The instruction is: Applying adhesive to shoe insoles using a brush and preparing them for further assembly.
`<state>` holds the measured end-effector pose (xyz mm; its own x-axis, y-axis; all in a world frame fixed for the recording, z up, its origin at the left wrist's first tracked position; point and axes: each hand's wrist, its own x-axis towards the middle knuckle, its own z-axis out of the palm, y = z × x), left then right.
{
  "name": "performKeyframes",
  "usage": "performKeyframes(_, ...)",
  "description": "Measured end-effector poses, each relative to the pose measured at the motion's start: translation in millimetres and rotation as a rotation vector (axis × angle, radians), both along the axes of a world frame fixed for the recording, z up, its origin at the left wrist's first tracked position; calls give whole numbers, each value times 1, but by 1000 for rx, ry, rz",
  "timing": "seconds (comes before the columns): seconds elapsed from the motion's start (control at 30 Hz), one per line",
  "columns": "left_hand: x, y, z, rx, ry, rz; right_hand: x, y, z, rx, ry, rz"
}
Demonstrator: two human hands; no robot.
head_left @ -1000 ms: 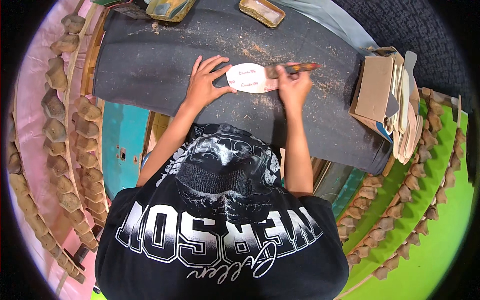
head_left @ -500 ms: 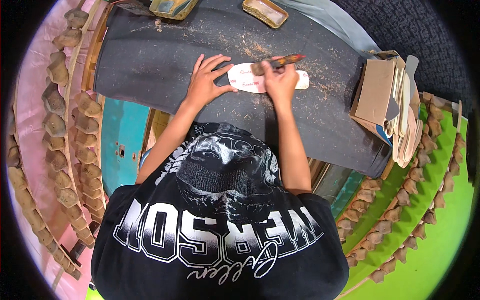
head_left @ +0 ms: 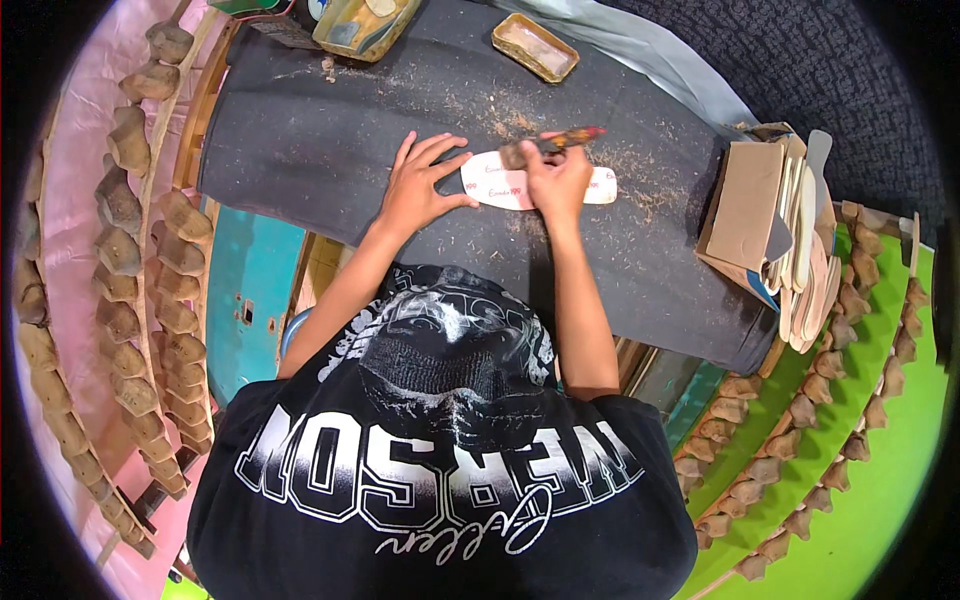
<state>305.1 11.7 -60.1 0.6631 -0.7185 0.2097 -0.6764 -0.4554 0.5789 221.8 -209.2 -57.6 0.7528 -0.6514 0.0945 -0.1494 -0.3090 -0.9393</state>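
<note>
A flat white sole-shaped piece with red print (head_left: 487, 193) lies on the dark cloth of the table. My left hand (head_left: 418, 188) rests at its left end, fingers spread and the thumb tip next to its edge. Closed round a brush (head_left: 572, 140), my right hand (head_left: 560, 187) is over the right half of the piece and covers part of it. The brush's stained handle points up and right with a red tip. Its brownish head, slightly blurred, is at the piece's upper edge.
Shavings are scattered across the dark cloth (head_left: 330, 130). A yellowish tray (head_left: 350, 42) and a smaller tray (head_left: 535, 48) stand at the back. To the right is a cardboard box (head_left: 738, 195) of flat sole-like pieces. Racks of brown blocks (head_left: 120, 250) line both sides.
The whole view has shifted, so the table and hands sit a little lower in the picture. My right hand still holds the brush over the piece; the left keeps its place.
</note>
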Motion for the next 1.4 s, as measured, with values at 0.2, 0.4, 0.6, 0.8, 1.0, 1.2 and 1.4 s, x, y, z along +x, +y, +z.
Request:
performKeyframes(0.2,2,0,-3,7,-16,-2,-1,42,-4,-51,13,124)
performKeyframes(0.4,6,-4,11,83,17,-43,24,2,40,199,-88,-18)
performKeyframes(0.6,42,-45,43,8,23,-74,76,-59,64,59,-354,-155)
performKeyframes(0.8,80,-111,51,8,-82,-136,123,-70,36,216,-349,-77)
performKeyframes(1.0,87,-125,41,89,-40,-112,135,-79,28,73,-281,-91)
performKeyframes(1.2,87,-119,39,146,-19,-93,128,-76,55,-86,-85,-111)
performKeyframes(1.4,85,-123,38,154,-6,-94,142,-80,40,-206,-188,-143)
